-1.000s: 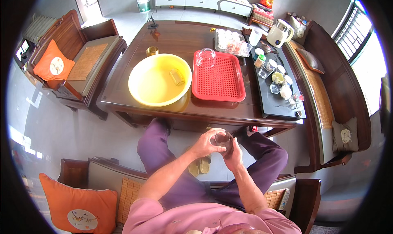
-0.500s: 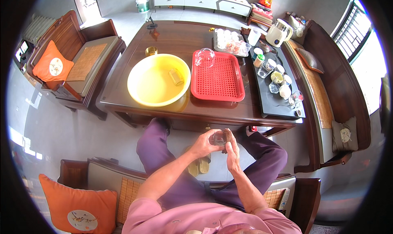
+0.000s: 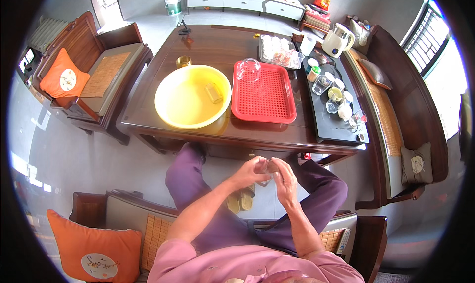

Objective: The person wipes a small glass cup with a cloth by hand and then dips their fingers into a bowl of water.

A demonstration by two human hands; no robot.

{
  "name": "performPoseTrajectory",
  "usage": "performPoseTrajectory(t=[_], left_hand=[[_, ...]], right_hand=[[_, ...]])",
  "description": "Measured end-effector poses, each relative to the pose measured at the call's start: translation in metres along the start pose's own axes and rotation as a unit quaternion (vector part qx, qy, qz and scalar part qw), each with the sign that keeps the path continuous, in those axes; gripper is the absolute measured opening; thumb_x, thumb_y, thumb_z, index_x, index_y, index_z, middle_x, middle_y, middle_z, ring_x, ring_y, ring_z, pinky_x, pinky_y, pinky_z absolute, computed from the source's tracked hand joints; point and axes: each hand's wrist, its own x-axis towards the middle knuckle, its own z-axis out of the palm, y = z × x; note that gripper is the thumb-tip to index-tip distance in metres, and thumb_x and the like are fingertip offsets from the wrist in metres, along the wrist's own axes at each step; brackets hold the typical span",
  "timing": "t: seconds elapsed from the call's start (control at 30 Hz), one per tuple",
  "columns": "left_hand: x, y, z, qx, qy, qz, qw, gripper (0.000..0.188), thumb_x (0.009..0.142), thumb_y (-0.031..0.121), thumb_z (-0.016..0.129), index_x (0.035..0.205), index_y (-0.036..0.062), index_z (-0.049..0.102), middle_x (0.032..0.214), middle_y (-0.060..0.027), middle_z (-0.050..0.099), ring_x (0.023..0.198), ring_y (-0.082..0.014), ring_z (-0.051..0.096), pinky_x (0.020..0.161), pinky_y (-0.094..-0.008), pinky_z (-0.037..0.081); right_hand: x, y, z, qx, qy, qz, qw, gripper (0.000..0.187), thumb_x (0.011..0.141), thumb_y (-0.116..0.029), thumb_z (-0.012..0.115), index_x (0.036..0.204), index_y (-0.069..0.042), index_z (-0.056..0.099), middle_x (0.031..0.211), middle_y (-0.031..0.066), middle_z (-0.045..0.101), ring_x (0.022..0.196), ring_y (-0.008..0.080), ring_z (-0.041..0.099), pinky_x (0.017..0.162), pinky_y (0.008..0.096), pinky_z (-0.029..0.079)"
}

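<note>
In front of my knees, below the table's near edge, a small clear glass cup [image 3: 268,178] is held between my two hands. My left hand [image 3: 253,171] curls around its left side. My right hand [image 3: 285,182] presses against the other side with its fingers fairly straight; together they hide much of the cup. On the table stands a yellow basin [image 3: 166,112] with a clear glass lying on its side [image 3: 213,93] inside. A red perforated tray [image 3: 262,101] beside it carries a rounded clear glass vessel [image 3: 248,70].
Behind the basin stands an amber-looking glass [image 3: 183,61]. To the right, a black tea tray [image 3: 324,122] bears several cups and an electric kettle [image 3: 338,40]. A clear container of white cups [image 3: 279,50] is behind the red tray. Slippers [image 3: 241,200] lie on the floor below my hands.
The cup has turned and tilted between my hands, so less of it shows. My right hand has shifted slightly right, its fingers now over the cup's upper side.
</note>
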Motion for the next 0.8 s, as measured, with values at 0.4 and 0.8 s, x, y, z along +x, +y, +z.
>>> performPoseTrajectory(t=[0.4, 0.8], left_hand=[[-0.012, 0.022, 0.001, -0.081, -0.04, -0.118, 0.989, 0.05, 0.092, 0.043, 0.069, 0.121, 0.0053, 0.053, 0.09, -0.0015, 0.061, 0.069, -0.0082, 0.057, 0.063, -0.025, 0.048], [-0.008, -0.002, 0.004, 0.24, -0.008, 0.06, 0.969, 0.061, 0.082, 0.038, 0.081, 0.124, 0.0033, 0.053, 0.115, -0.0173, 0.067, 0.11, -0.031, 0.064, 0.093, -0.0401, 0.051]], right_hand=[[-0.013, -0.004, 0.0, 0.168, -0.036, 0.14, 0.975, 0.04, 0.092, -0.001, 0.063, 0.129, -0.001, 0.049, 0.094, 0.0098, 0.064, 0.079, 0.0175, 0.063, 0.075, 0.0315, 0.054], [-0.013, 0.024, 0.01, 0.225, 0.03, 0.207, 0.952, 0.022, 0.097, -0.012, 0.056, 0.115, 0.0, 0.05, 0.09, 0.006, 0.059, 0.071, 0.0112, 0.058, 0.063, 0.027, 0.05]])
